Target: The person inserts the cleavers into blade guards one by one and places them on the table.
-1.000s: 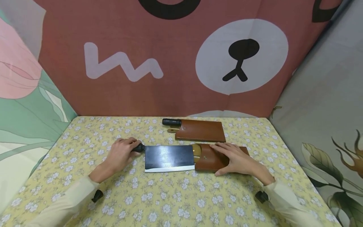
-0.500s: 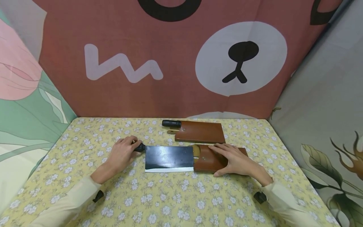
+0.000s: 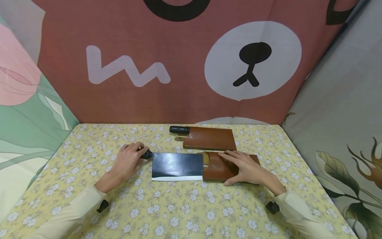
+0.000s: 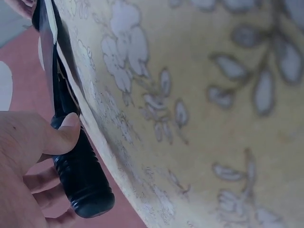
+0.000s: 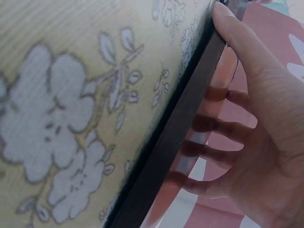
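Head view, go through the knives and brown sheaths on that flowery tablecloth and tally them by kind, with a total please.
Knives: 2 (bare knife, sheathed knife)
Brown sheaths: 2 (near sheath, far sheath)
Total: 4

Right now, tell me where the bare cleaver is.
In the head view, the bare cleaver sits just left of centre, its handle in the left hand, its blade beside the brown sheath under the right hand.
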Demonstrator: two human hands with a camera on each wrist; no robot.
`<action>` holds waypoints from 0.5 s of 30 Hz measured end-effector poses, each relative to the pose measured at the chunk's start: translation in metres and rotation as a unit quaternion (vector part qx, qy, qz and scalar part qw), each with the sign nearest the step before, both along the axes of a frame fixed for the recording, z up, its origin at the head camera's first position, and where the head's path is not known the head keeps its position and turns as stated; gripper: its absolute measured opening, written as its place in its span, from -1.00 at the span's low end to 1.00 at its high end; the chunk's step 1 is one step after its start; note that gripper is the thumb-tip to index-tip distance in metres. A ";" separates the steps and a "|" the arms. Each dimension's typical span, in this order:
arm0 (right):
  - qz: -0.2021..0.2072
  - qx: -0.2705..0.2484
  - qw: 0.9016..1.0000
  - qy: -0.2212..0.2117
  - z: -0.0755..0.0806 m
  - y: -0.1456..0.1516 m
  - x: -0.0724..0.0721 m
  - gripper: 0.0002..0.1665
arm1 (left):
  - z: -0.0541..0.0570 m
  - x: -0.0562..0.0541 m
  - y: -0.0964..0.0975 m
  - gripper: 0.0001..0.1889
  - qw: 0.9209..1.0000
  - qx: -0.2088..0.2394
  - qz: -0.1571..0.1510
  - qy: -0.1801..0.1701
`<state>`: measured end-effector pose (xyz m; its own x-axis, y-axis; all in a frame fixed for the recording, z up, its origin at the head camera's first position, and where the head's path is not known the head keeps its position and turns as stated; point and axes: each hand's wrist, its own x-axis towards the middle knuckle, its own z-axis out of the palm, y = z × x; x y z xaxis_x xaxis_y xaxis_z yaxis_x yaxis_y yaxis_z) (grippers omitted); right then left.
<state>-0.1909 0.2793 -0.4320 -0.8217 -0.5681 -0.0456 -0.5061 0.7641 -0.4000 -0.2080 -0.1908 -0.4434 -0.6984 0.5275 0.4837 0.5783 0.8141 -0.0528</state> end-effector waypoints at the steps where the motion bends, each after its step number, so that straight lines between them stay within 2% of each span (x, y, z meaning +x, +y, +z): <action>1: -0.001 -0.002 1.000 -0.001 0.000 0.000 0.000 0.30 | 0.000 0.000 0.000 -0.53 1.000 0.001 0.000 -0.004; 9: -0.003 -0.004 1.000 -0.003 0.002 -0.001 0.001 0.30 | 0.005 0.001 -0.002 -0.54 0.999 0.018 -0.003 -0.046; 15: -0.005 -0.006 1.000 0.003 0.002 -0.001 0.002 0.30 | 0.005 -0.002 -0.007 -0.54 0.998 0.038 -0.017 -0.049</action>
<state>-0.1893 0.2780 -0.4299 -0.8274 -0.5606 -0.0333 -0.5013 0.7639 -0.4064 -0.2103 -0.1977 -0.4383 -0.7263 0.5161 0.4540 0.6051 0.7934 0.0660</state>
